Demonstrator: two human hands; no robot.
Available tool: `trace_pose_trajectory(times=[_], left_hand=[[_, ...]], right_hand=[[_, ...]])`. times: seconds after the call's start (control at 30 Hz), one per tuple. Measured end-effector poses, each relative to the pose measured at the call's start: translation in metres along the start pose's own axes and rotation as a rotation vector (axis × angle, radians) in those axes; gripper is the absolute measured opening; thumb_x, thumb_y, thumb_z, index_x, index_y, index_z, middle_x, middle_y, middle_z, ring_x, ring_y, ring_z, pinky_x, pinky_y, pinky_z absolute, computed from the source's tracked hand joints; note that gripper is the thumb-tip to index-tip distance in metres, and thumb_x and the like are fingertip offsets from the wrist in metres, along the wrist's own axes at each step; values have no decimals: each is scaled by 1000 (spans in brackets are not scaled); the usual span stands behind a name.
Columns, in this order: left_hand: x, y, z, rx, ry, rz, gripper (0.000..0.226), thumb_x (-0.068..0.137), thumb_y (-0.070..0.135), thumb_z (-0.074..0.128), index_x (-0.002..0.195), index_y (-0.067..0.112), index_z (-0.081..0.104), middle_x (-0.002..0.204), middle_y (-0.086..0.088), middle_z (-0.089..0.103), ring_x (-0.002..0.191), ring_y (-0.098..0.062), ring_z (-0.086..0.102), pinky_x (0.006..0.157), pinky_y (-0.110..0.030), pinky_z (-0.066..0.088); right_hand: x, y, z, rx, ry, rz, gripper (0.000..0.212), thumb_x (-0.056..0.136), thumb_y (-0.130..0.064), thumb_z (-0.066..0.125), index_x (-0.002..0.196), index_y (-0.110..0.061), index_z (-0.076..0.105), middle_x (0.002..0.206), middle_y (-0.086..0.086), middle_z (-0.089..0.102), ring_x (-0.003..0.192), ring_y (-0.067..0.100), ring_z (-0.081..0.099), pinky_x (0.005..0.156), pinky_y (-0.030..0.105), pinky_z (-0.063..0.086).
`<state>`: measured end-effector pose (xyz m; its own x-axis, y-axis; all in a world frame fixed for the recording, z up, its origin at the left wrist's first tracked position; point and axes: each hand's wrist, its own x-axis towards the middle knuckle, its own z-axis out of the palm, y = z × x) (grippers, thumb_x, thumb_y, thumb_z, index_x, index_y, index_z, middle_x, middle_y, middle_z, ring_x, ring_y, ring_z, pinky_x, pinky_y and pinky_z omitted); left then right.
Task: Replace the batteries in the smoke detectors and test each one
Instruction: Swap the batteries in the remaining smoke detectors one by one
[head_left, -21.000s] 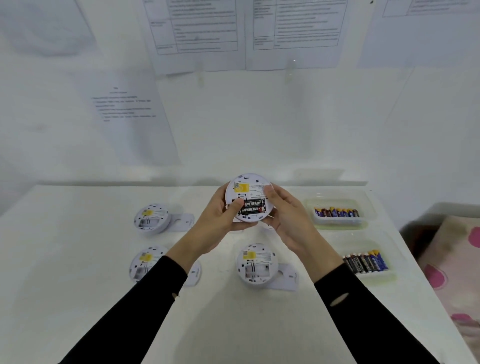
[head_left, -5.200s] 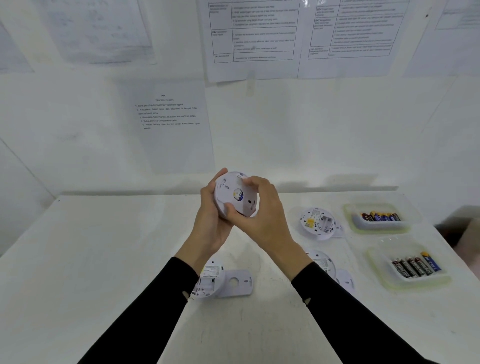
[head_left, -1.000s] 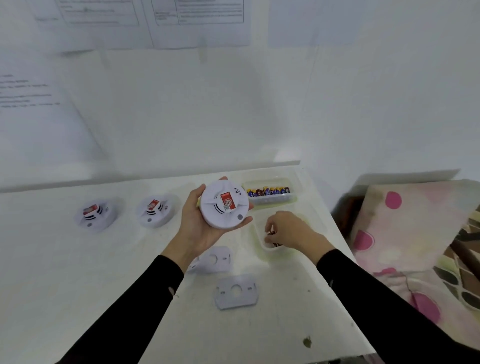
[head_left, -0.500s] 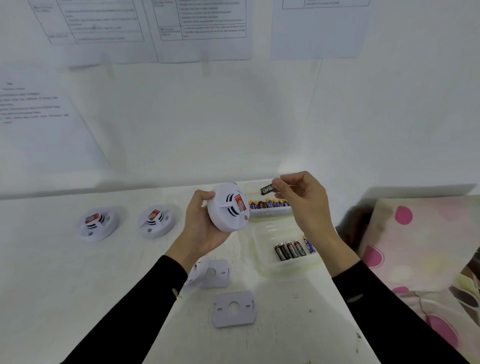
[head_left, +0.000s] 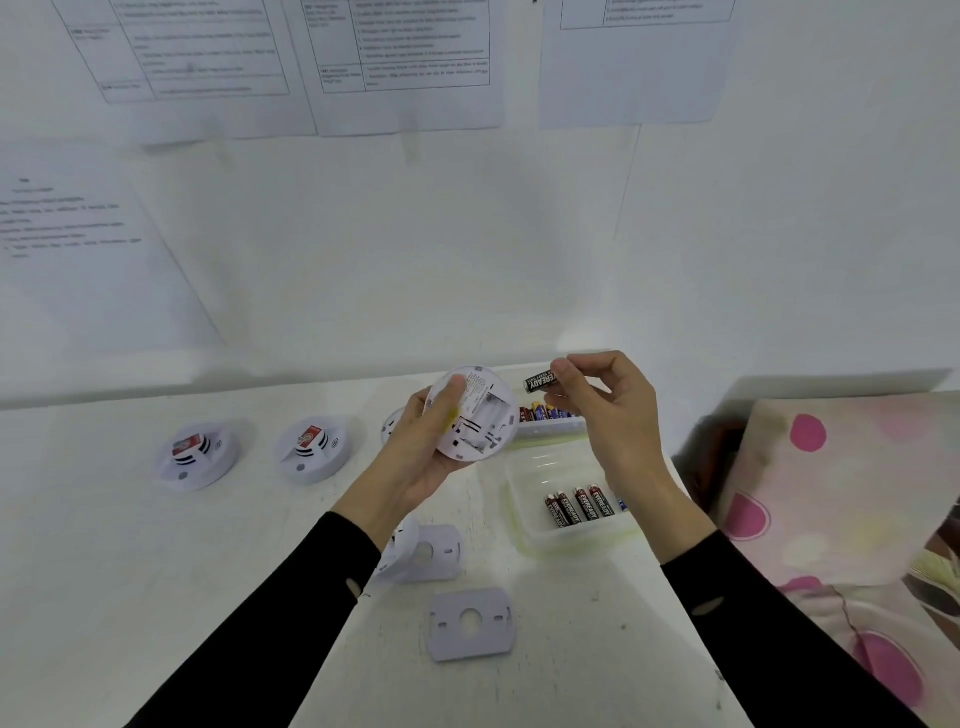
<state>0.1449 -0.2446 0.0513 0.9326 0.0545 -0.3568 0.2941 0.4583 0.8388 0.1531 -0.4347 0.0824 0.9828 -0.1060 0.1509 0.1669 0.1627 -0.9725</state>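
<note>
From the head camera, the left hand curls around a round white plastic smoke detector, holding it above the middle of the white table with its back turned up, so the open, unfilled battery bay shows. Just to its right, the right hand pinches a black cylindrical battery between thumb and forefinger, the other fingers loosely bent; battery and detector are close but apart. Below that hand a clear plastic tray holds a row of black-and-red batteries, and a second clear tray lies farther back. Two more white round detectors rest face up at the far left. A flat grey-white mounting plate lies near, and another plate is beside the left forearm. A pink-spotted cloth lies right of the table.
</note>
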Motion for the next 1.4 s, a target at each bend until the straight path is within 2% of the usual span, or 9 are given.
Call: trace_pose_trajectory(times=[0.37, 0.53, 0.7, 0.8, 0.9, 1.03, 1.17, 1.27, 1.4], left_hand=[[-4, 2, 13, 13, -29, 98, 42, 100, 35, 52, 137, 15, 48, 122, -12, 68, 104, -31, 69, 65, -38, 61], [-3, 1, 14, -33, -45, 127, 37, 103, 34, 49, 135, 16, 53, 125, -15, 68, 102, -28, 71, 70, -40, 62], [0, 0, 12, -116, -13, 202, 34, 104, 31, 46, 137, 21, 50, 126, -12, 68, 93, -24, 73, 70, -39, 62], [-2, 1, 12, -130, -18, 239, 32, 103, 30, 48, 135, 26, 51, 128, -10, 66, 91, -23, 73, 62, -36, 60], [-4, -2, 14, -120, -40, 255, 34, 103, 30, 49, 137, 25, 49, 125, -8, 68, 95, -24, 73, 69, -37, 62], [-8, -7, 21, -142, -87, 272, 34, 104, 27, 47, 137, 24, 48, 118, -7, 71, 99, -26, 73, 75, -41, 62], [-5, -9, 21, -170, -58, 262, 37, 103, 27, 48, 140, 23, 46, 128, -13, 66, 109, -36, 68, 88, -54, 57], [-5, -7, 21, -141, -41, 263, 37, 103, 28, 48, 140, 24, 46, 130, -12, 64, 109, -33, 69, 85, -50, 59], [-5, -7, 22, -85, -41, 284, 36, 102, 30, 48, 138, 26, 47, 130, -7, 64, 109, -27, 70, 80, -45, 61]], right_hand=[[-15, 15, 13, -233, -81, -180, 5, 81, -16, 76, 84, -13, 73, 83, -6, 74, 75, 7, 65, 70, 15, 48], [-17, 23, 22, -262, -60, -341, 6, 82, -8, 75, 85, -8, 70, 90, -4, 72, 85, 8, 67, 77, 22, 53], [-20, 41, 22, -484, -216, -636, 6, 83, -7, 75, 87, -6, 71, 96, 2, 71, 96, 8, 66, 85, 25, 52], [-20, 49, 22, -508, -235, -656, 8, 85, -8, 73, 92, -8, 73, 101, 2, 72, 102, 10, 67, 87, 35, 54], [-17, 45, 25, -502, -200, -648, 7, 82, -12, 76, 89, -12, 74, 94, -3, 72, 97, 13, 65, 85, 39, 52], [-12, 32, 31, -492, -163, -511, 21, 74, -29, 82, 89, -26, 69, 106, -12, 64, 105, 6, 49, 91, 35, 43], [-1, 18, 30, -448, -175, -81, 74, 59, -39, 90, 117, -43, 45, 128, -14, 38, 119, 12, 37, 97, 28, 38], [8, 16, 28, -287, -226, 218, 91, 56, -30, 93, 126, -42, 36, 128, -5, 44, 117, 20, 47, 93, 32, 45], [13, 21, 28, -98, -277, 480, 89, 61, -17, 91, 131, -29, 37, 121, 6, 60, 109, 18, 59, 79, 27, 43]])
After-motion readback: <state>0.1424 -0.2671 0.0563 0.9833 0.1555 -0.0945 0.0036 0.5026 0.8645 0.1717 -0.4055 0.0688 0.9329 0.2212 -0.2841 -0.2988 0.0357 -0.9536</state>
